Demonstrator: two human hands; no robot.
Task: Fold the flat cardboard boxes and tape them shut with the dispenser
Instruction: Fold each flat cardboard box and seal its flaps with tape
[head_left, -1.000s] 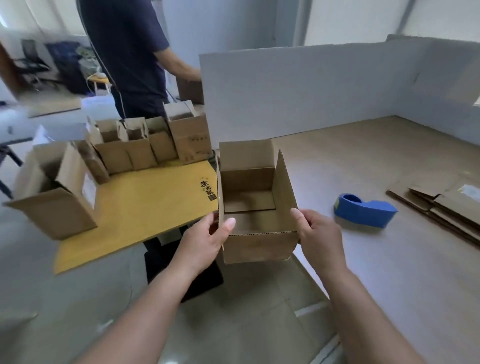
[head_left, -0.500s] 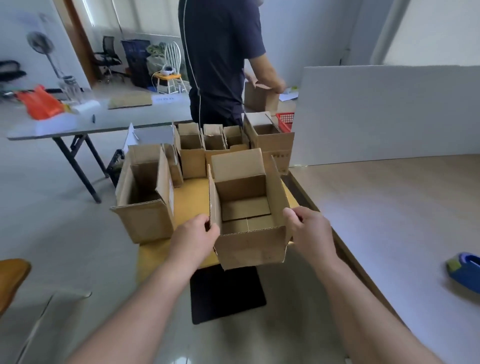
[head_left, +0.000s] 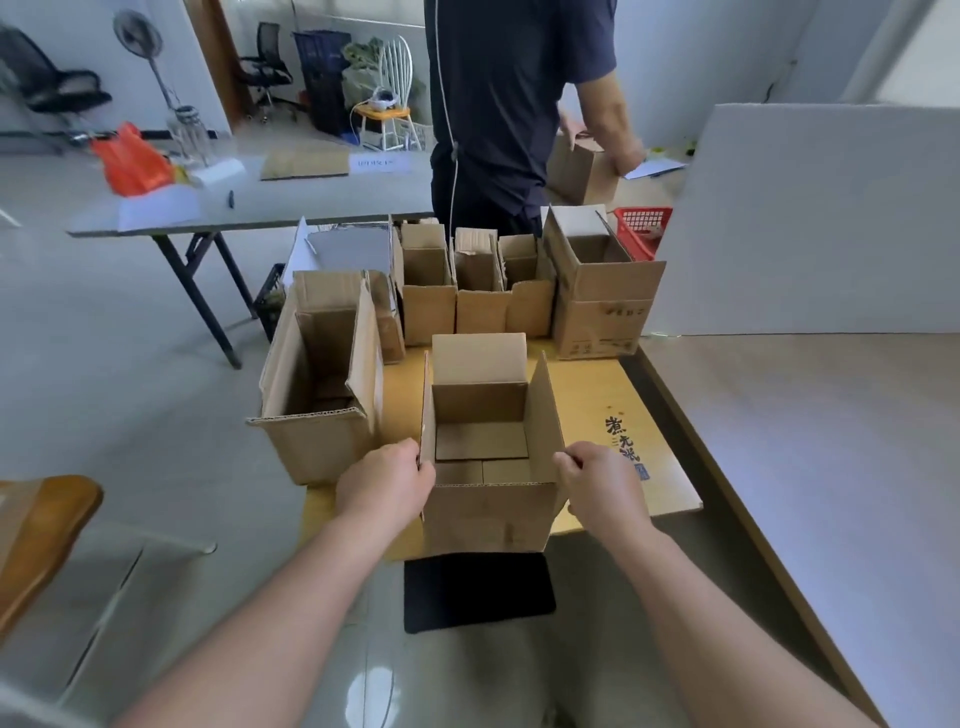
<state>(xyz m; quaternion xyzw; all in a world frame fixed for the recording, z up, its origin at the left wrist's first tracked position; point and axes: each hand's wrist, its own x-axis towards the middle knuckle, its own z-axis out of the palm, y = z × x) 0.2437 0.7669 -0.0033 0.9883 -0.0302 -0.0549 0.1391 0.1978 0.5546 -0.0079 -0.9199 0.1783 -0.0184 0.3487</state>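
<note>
Now each hand, left hand (head_left: 387, 480) and right hand (head_left: 602, 486), grips the corrugated, open-topped box (head_left: 488, 514).

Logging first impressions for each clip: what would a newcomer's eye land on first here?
The open cardboard box at centre, gripped at its side flaps by the left hand and right hand, over the near edge of a yellow board. Behind it stands a row of open boxes, with a bigger box to the left. A person in a dark shirt stands beyond them, handling another box.

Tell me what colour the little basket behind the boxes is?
The basket is red, clearest in the head view.
</note>
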